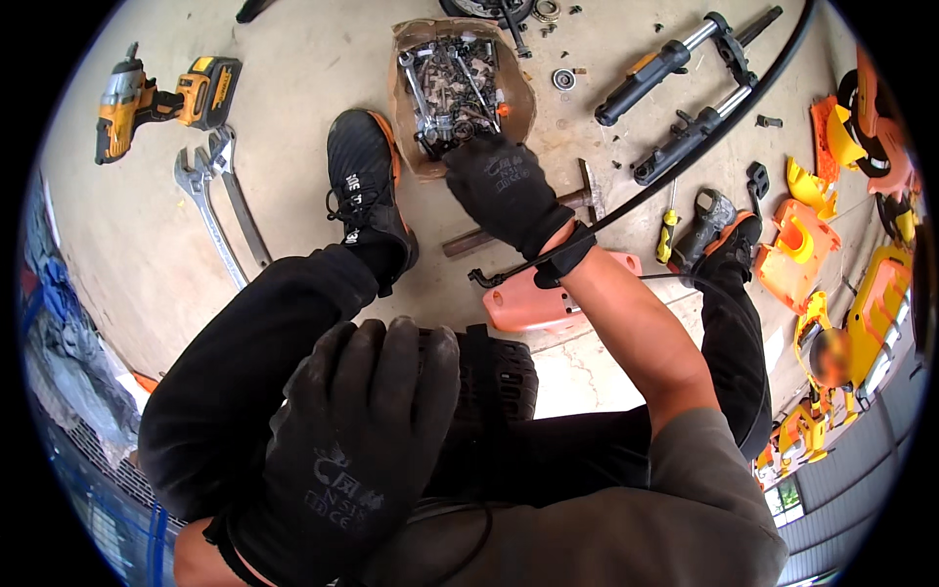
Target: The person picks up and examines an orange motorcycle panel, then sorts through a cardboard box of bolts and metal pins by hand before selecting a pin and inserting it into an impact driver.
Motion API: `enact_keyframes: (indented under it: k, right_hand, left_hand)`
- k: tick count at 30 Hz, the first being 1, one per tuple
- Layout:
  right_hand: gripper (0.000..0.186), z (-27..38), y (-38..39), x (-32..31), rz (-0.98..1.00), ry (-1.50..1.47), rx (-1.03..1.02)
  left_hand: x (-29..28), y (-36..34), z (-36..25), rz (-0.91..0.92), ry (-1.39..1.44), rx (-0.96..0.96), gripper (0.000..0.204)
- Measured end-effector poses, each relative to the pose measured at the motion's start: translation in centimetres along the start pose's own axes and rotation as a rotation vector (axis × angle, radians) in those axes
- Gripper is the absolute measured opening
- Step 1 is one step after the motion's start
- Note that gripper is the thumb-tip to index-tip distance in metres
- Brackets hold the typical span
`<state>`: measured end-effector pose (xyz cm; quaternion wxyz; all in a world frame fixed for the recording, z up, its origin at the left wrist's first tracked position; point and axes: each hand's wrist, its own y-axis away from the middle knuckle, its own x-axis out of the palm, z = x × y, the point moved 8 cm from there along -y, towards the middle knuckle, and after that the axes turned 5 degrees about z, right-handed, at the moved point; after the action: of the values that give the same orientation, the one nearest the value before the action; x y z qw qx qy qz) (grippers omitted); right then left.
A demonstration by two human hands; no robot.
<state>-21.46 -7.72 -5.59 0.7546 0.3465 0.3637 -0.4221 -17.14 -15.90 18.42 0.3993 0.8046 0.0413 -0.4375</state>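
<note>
My left hand [364,430], in a black glove, is open in the lower middle, fingers long and slightly bent, over a black padded item [499,377] at my lap. My gloved right hand [499,191] reaches to the near edge of a worn cardboard box [403,147] full of bolts and small metal parts; its fingertips are hidden. Beneath that hand lies a hammer [469,242]. A long black cable [729,108] runs across by my right wrist, over a pink plastic panel [514,305].
A yellow impact wrench [147,103] and two adjustable wrenches [210,220] lie left. Fork tubes [650,78], a bearing [563,79], a screwdriver [668,235] and a grey power tool [709,220] lie right, with orange and yellow panels [792,249] beyond. My shoes [362,176] flank the box and tools.
</note>
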Motion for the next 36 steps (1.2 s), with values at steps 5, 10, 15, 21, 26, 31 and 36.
enact_keyframes:
  k: [5, 10, 15, 21, 26, 31, 36]
  right_hand:
    - [0.006, -2.9, -1.2, -1.1, -0.148, 0.111, 0.028]
    - [0.02, -4.4, -4.1, -0.8, -0.29, 0.057, -0.08]
    - [0.022, -4.6, -7.2, 3.5, 0.017, 0.086, 0.076]
    - [0.018, -9.6, -5.8, 4.3, 0.148, 0.277, 0.24]
    - [0.017, -5.7, -7.8, 5.2, 0.18, 0.271, 0.113]
    - [0.016, -8.3, -5.5, 2.6, -0.036, 0.049, 0.131]
    - [0.014, -6.0, -3.9, -0.2, -0.038, -0.492, 0.099]
  left_hand:
    - [-0.8, 0.0, 0.0, -0.02, 0.041, 0.0, 0.047]
    - [-1.5, -0.2, 2.3, -0.019, 0.055, -0.061, 0.058]
    - [-5.9, -0.1, 5.8, 0.065, 0.23, -0.026, 0.061]
    - [-5.1, -11.9, 20.8, -0.063, 0.489, -0.206, 0.037]
    - [-5.4, -12.9, 22.2, 0.025, 0.522, -0.525, 0.019]
    - [-0.9, -14.2, 21.9, -0.063, 0.449, -0.183, 0.033]
    - [3.8, -15.0, 20.7, -0.379, 0.334, 0.371, 0.034]
